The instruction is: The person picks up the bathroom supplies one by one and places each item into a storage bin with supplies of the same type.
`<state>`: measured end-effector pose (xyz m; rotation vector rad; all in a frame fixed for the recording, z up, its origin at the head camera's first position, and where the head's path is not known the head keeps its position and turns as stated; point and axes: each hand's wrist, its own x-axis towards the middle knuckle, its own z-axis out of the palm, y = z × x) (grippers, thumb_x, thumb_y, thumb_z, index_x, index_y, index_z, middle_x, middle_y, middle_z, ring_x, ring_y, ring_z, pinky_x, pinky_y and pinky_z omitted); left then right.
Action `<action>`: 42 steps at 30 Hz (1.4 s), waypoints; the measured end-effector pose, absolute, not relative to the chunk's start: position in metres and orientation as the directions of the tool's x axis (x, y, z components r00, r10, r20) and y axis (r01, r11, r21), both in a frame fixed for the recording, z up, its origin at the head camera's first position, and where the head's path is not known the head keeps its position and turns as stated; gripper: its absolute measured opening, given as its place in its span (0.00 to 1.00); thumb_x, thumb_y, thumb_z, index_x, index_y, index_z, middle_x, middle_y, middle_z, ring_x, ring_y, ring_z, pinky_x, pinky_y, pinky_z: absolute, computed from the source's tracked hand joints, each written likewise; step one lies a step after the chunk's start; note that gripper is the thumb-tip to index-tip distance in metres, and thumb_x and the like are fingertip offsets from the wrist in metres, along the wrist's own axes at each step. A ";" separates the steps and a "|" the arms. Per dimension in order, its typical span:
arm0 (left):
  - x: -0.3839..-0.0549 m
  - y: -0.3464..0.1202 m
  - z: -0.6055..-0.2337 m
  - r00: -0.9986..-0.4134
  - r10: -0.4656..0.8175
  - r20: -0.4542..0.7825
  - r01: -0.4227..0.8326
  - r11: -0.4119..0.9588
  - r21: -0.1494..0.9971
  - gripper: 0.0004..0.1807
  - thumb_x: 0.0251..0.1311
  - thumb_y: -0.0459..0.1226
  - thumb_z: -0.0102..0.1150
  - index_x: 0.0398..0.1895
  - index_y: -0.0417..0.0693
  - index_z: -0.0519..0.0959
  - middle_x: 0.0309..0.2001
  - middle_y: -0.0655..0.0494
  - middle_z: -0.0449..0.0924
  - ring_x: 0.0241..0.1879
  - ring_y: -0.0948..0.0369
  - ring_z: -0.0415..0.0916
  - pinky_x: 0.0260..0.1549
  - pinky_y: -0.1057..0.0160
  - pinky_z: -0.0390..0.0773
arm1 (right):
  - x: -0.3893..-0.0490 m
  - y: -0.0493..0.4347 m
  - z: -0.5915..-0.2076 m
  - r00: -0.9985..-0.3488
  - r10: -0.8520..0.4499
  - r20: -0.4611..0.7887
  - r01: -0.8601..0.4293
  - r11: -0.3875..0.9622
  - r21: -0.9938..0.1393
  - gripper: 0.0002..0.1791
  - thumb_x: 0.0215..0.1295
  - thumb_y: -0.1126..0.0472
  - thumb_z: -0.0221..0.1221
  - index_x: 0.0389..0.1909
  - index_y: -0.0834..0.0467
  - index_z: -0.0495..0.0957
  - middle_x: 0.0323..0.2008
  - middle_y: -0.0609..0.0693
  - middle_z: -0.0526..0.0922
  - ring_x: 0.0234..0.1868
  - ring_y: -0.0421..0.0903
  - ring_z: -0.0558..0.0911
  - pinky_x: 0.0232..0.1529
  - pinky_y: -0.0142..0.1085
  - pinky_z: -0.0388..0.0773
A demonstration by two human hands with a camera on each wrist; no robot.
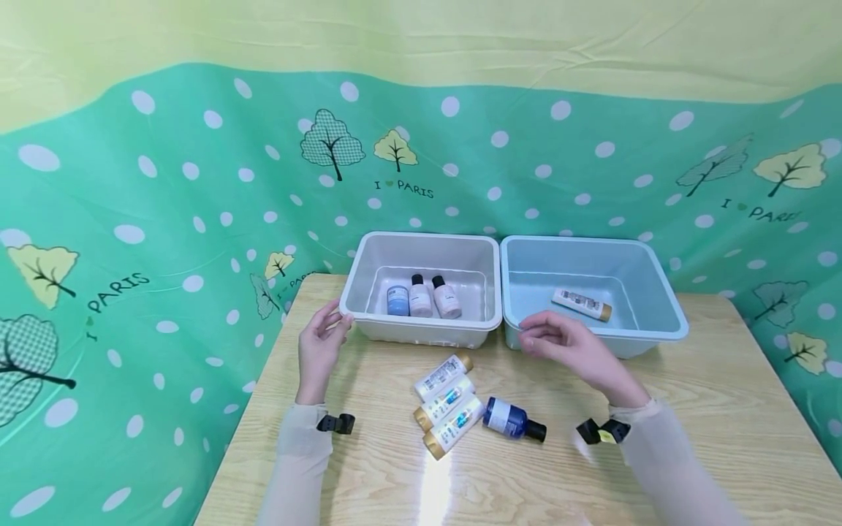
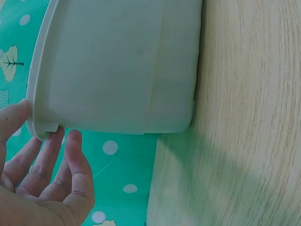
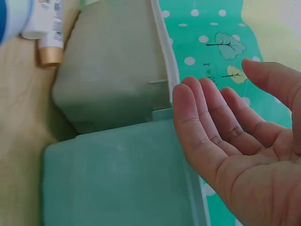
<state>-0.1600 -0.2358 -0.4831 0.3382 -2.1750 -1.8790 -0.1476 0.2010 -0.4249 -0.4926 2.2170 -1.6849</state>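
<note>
At the near left corner of the grey bin [image 1: 427, 321], my left hand [image 1: 322, 343] pinches the rim, thumb on one side and fingertips under the lip. Over the near rim of the light blue bin [image 1: 647, 336], close to its left corner, hovers my right hand [image 1: 572, 348]. Its fingers are relaxed and hold nothing; the palm [image 3: 263, 179] shows bare in the right wrist view. Between the hands, three white tubes with gold caps, an upper [image 1: 439, 378], a middle [image 1: 446, 402] and a lower one [image 1: 455, 425], lie slanted side by side. A dark blue bottle [image 1: 506, 418] with a black cap lies beside them.
Inside the grey bin lie a blue bottle [image 1: 397, 301] and two pale bottles with black caps, a left [image 1: 421, 301] and a right one [image 1: 447, 301]. One white tube [image 1: 579, 303] lies in the blue bin. A green patterned curtain [image 1: 460, 161] hangs behind the wooden table [image 1: 381, 467].
</note>
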 end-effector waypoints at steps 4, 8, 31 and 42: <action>-0.152 -0.229 -0.464 -0.946 -0.322 0.022 -0.026 0.145 0.989 0.26 0.68 0.38 0.63 0.67 0.44 0.73 0.56 0.39 0.80 0.52 0.43 0.79 0.47 0.52 0.83 | -0.139 0.208 -0.439 -0.888 -0.455 -0.065 -0.048 0.231 -0.972 0.22 0.71 0.59 0.62 0.59 0.65 0.72 0.50 0.60 0.82 0.48 0.53 0.84 0.50 0.43 0.83; -0.146 -0.225 -0.453 -0.948 -0.316 0.031 -0.018 0.150 0.988 0.26 0.68 0.37 0.63 0.67 0.41 0.73 0.55 0.38 0.79 0.51 0.42 0.79 0.45 0.56 0.84 | -0.134 0.213 -0.455 -0.872 -0.481 -0.092 -0.007 0.199 -0.980 0.22 0.73 0.61 0.60 0.60 0.69 0.70 0.50 0.63 0.81 0.47 0.52 0.84 0.50 0.47 0.83; -0.159 -0.235 -0.486 -0.943 -0.332 0.033 -0.010 0.127 0.992 0.28 0.63 0.47 0.68 0.66 0.54 0.76 0.55 0.47 0.81 0.49 0.50 0.82 0.44 0.59 0.84 | -0.117 0.237 -0.525 -0.677 -0.662 -0.320 0.140 0.311 -0.940 0.27 0.68 0.65 0.63 0.64 0.70 0.68 0.50 0.64 0.79 0.48 0.57 0.81 0.43 0.46 0.85; -0.158 -0.234 -0.487 -0.938 -0.343 0.057 0.009 0.140 0.990 0.30 0.61 0.51 0.69 0.65 0.56 0.77 0.54 0.49 0.83 0.45 0.59 0.83 0.40 0.66 0.84 | -0.103 0.232 -0.527 -0.693 -0.648 -0.316 0.005 0.434 -0.901 0.35 0.63 0.60 0.69 0.68 0.64 0.67 0.47 0.55 0.80 0.45 0.53 0.81 0.42 0.36 0.81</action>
